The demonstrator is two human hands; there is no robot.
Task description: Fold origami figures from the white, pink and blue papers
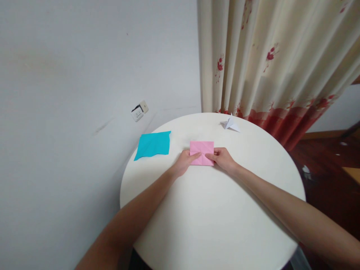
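1. Head view looks down on a round white surface (pixel 213 225) that fills the lower middle of the frame, with both bare forearms reaching up from the bottom edge toward its centre.
2. A folded pink paper (pixel 201 152) lies flat on the surface, a little above the middle of the frame, as a small rectangle with a crease running across it.
3. The left hand (pixel 184 162) rests at the paper's lower left corner; its fingers are curled, with the fingertips (pixel 197 155) pressing down on the sheet, so the grip is closed on the pink paper's edge.
4. The right hand (pixel 223 158) sits at the paper's lower right corner, thumb and forefinger pinched on the edge, so that grip is likewise closed on the pink paper.
5. The two hands are near each other, with only the lower strip of the paper between them.
6. A blue paper (pixel 153 144) lies left of the pink one, well apart from the hands, close to the surface's left rim, its near corner hanging slightly over the rim.
7. A white folded paper figure (pixel 230 123) with pointed wings stands near the far rim, in the upper middle of the frame, apart from both hands.
8. A cream curtain (pixel 270 60) with red flower print hangs in the upper right, behind the surface.
9. A wall socket (pixel 139 111) shows low on the pale wall, to the upper left of the blue paper.
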